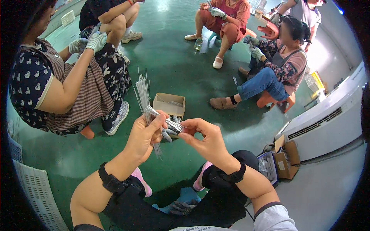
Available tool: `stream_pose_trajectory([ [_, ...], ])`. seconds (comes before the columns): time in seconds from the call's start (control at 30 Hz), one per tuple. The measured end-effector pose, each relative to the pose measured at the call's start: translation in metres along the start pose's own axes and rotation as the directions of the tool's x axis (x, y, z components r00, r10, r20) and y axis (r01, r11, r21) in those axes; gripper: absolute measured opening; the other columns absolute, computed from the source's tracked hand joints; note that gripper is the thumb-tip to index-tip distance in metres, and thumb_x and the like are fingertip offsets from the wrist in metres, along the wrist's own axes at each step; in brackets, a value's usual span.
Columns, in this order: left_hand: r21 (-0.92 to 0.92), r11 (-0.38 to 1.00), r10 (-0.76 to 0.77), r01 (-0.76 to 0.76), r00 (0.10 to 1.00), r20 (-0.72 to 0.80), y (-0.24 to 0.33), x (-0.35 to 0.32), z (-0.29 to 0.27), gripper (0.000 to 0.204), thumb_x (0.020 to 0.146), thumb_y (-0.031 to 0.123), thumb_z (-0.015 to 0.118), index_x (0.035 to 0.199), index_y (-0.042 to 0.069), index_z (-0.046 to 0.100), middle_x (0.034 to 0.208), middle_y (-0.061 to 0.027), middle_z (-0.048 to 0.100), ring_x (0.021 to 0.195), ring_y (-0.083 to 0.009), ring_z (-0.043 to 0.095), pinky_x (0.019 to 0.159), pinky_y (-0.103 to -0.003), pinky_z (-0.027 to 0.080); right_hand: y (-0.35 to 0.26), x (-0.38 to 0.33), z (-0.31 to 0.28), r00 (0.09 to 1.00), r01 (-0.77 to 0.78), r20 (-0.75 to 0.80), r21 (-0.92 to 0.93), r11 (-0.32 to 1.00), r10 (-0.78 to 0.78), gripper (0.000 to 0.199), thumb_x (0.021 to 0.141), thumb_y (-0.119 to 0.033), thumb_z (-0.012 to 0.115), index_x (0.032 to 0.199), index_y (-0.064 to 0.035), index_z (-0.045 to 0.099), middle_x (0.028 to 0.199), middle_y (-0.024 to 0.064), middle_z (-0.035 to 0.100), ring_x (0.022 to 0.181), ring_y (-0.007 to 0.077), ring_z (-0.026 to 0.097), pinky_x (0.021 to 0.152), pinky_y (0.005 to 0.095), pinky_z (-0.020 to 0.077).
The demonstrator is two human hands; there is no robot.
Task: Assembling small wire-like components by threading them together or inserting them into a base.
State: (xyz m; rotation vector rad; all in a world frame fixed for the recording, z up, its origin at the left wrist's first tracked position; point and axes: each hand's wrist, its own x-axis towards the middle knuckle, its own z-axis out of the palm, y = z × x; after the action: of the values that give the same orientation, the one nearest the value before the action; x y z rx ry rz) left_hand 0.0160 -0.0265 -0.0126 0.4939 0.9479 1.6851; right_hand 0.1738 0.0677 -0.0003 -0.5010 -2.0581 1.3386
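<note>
My left hand [142,134] is closed round a bundle of thin silvery wires [143,96], which stands nearly upright and fans out at the top. A second silvery bunch [175,125] crosses from the left hand's thumb toward my right hand [208,138]. The right thumb and fingertips pinch together at the outer end of that bunch. Whether both bunches are one piece, I cannot tell. Just behind the hands, an open cardboard box [169,101] on the floor has a few thin pieces inside. Pale grey things lie by its near side, partly covered by my hands.
Co-workers sit round the green floor [173,54], several in gloves. A striped apron [86,88] is close on my left. White plastic crates [38,188] stand at lower left. At right are a white appliance [323,119], a carton [287,159] and a bin [267,166].
</note>
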Motion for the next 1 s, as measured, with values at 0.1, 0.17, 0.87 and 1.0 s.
stream_pose_trajectory([
  [0.1,0.001,1.0,-0.005,0.005,1.0,0.007,0.0007,-0.0002,0.002,0.017,0.086,0.023,0.059,0.092,0.008,0.056,0.07,0.0032,0.054,0.046,-0.0003,0.032,0.04,-0.017,0.023,-0.0001,-0.0002,-0.0015,0.998,0.055,-0.025,-0.057,0.997,-0.057,0.019,0.076,-0.003,0.065,0.094,0.0012,0.06,0.075,0.0059,0.062,0.065,0.0099,0.057,0.059,0.023,0.0465],
  [0.17,0.003,1.0,-0.007,0.007,1.0,0.019,0.0011,-0.0011,0.0023,0.017,0.086,0.024,0.059,0.092,0.008,0.056,0.07,0.0033,0.054,0.046,-0.0003,0.032,0.04,-0.017,0.023,-0.001,-0.0009,-0.0023,0.997,0.075,-0.031,-0.082,0.994,-0.077,0.017,0.077,-0.003,0.065,0.093,0.0013,0.06,0.074,0.0061,0.062,0.063,0.0098,0.056,0.057,0.0229,0.0465],
  [0.87,0.125,0.992,0.014,-0.019,0.999,0.039,0.0034,-0.0045,0.0064,0.017,0.087,0.025,0.057,0.09,0.008,0.056,0.067,0.0025,0.054,0.046,-0.0014,0.031,0.043,-0.018,0.023,-0.0049,0.0029,-0.0086,0.956,-0.292,0.138,0.366,0.883,0.259,0.013,0.088,-0.012,0.054,0.087,-0.0009,0.049,0.066,-0.0018,0.048,0.056,0.0049,0.043,0.05,0.0192,0.0351],
  [1.0,0.072,0.996,0.048,-0.048,0.999,0.009,0.0036,-0.0028,0.0044,0.018,0.087,0.024,0.057,0.091,0.006,0.057,0.068,0.0025,0.054,0.046,-0.0018,0.031,0.043,-0.018,0.022,-0.0032,0.001,-0.01,0.994,-0.094,-0.037,0.117,0.989,0.099,0.014,0.083,-0.011,0.06,0.085,-0.0014,0.051,0.069,-0.0013,0.05,0.06,0.0045,0.045,0.054,0.0187,0.0364],
])
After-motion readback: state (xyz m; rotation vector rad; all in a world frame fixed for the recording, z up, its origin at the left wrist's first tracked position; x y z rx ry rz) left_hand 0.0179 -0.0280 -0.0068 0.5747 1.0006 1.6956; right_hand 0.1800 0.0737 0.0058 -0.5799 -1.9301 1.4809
